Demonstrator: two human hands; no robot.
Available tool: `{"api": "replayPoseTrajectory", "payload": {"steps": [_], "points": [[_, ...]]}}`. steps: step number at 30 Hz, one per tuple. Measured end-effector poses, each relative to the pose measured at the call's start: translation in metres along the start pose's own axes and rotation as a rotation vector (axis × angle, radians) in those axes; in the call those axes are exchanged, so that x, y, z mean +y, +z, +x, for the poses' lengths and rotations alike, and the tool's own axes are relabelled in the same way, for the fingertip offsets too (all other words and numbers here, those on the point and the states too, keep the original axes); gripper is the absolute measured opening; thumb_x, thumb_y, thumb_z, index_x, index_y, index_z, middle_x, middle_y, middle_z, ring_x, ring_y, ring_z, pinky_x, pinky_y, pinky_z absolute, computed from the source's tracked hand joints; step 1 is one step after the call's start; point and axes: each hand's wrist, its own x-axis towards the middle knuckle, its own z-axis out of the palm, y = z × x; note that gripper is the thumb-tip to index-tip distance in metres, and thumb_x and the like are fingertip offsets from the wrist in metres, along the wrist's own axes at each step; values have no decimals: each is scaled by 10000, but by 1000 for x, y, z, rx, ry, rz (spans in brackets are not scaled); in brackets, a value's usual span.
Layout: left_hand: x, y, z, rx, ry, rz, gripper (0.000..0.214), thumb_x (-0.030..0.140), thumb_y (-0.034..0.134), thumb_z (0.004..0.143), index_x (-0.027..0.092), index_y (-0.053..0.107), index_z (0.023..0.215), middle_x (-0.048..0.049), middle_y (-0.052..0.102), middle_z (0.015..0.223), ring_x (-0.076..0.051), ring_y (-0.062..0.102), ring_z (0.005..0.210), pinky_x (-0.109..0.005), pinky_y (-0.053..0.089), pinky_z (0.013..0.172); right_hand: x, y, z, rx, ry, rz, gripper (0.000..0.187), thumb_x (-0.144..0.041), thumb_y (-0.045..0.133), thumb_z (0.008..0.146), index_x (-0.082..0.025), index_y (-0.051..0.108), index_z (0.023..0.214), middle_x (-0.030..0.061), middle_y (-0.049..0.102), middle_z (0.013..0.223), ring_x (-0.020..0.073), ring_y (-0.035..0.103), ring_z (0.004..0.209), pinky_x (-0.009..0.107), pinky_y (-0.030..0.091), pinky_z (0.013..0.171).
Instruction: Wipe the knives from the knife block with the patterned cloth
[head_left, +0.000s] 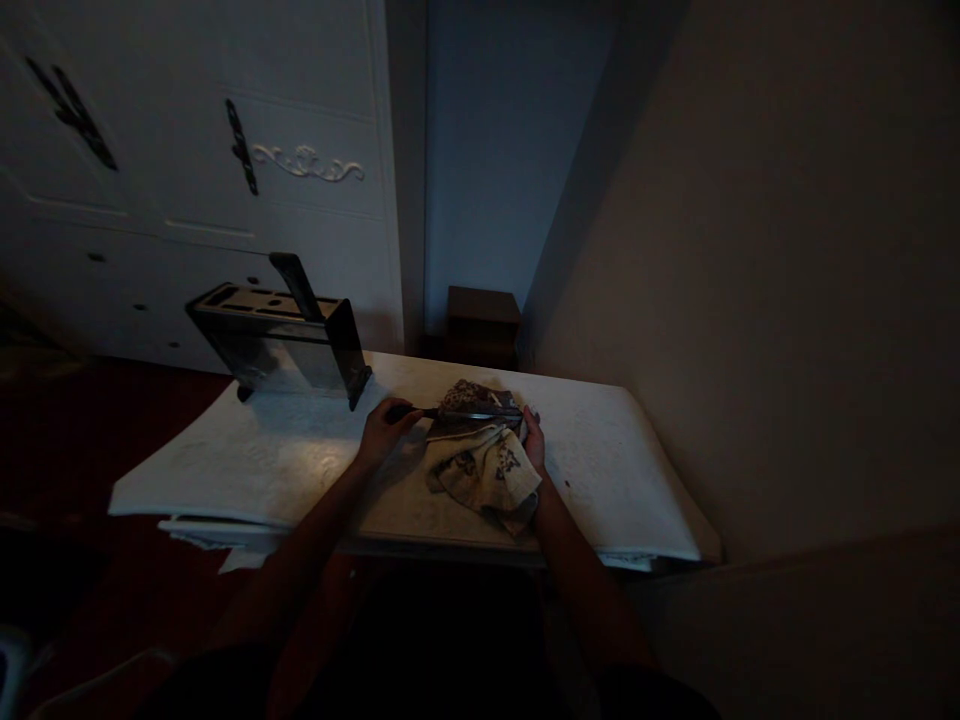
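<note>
My left hand (385, 430) is closed around the black handle of a knife (480, 415), whose blade points to the right. A patterned brown and beige cloth (484, 465) hangs from my right hand (533, 440), which is wrapped in its upper part near the blade's tip. The cloth lies behind and below the blade, its lower part draped toward the table's front edge. Both hands are just above the white-covered table (600, 470). The fingers of my right hand are partly hidden by the cloth.
A knife block (285, 345) with one black-handled knife (296, 283) in it stands at the table's left back. Behind it is a white cabinet (315, 80) with dark handles. A wall (787, 300) runs along the right, and a small brown box-like piece (484, 305) stands beyond the table.
</note>
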Motion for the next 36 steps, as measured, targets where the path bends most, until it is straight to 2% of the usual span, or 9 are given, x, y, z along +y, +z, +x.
{"api": "replayPoseTrajectory", "payload": {"steps": [3, 13, 19, 25, 30, 33, 36], "points": [[4, 0, -6, 7, -9, -4, 374, 409, 845, 600, 173, 657, 820, 23, 565, 570, -126, 497, 540, -243, 360, 536, 0, 2, -2, -2, 90, -3, 369, -488, 556, 835, -228, 706, 1051, 29, 765, 936, 251, 696, 1032, 487, 525, 982], [4, -3, -15, 34, -19, 54, 397, 434, 846, 593, 174, 659, 828, 16, 595, 645, -128, 505, 576, -243, 375, 550, 3, 2, -10, -24, 132, 60, 379, -478, 571, 825, -228, 685, 1087, 12, 760, 981, 246, 681, 1077, 470, 517, 996], [8, -2, -17, 50, -23, 2, 369, 381, 874, 553, 175, 672, 782, 0, 618, 696, -143, 524, 646, -245, 384, 597, 2, 8, -15, -12, 71, -4, 361, -479, 547, 835, -251, 686, 1078, 6, 757, 995, 253, 672, 1095, 475, 504, 1014], [8, -2, -18, 31, -23, 36, 357, 404, 850, 590, 174, 664, 791, 13, 587, 634, -132, 501, 583, -247, 365, 560, -2, 9, -16, -39, 123, -13, 361, -457, 564, 818, -214, 694, 1051, 25, 765, 937, 262, 683, 1071, 488, 501, 1011], [3, -3, -16, 16, -11, 72, 365, 452, 819, 628, 172, 641, 780, 21, 575, 588, -122, 504, 530, -244, 372, 526, -2, 3, -10, -52, 145, -2, 379, -464, 579, 831, -201, 676, 1086, 28, 762, 971, 248, 696, 1043, 465, 514, 995], [0, -2, -11, 21, -30, -28, 391, 508, 779, 668, 184, 588, 775, 34, 561, 544, -116, 496, 462, -245, 374, 478, -1, 1, -5, -71, 193, -31, 349, -423, 588, 843, -193, 666, 1093, 25, 765, 936, 240, 704, 1021, 449, 526, 980], [-3, -3, -5, 68, -58, -201, 439, 528, 792, 641, 197, 541, 780, 33, 591, 573, -124, 530, 455, -249, 407, 459, -1, 3, -2, -90, 199, -89, 277, -343, 606, 843, -189, 667, 1066, 17, 766, 877, 234, 715, 990, 432, 535, 969]]}}
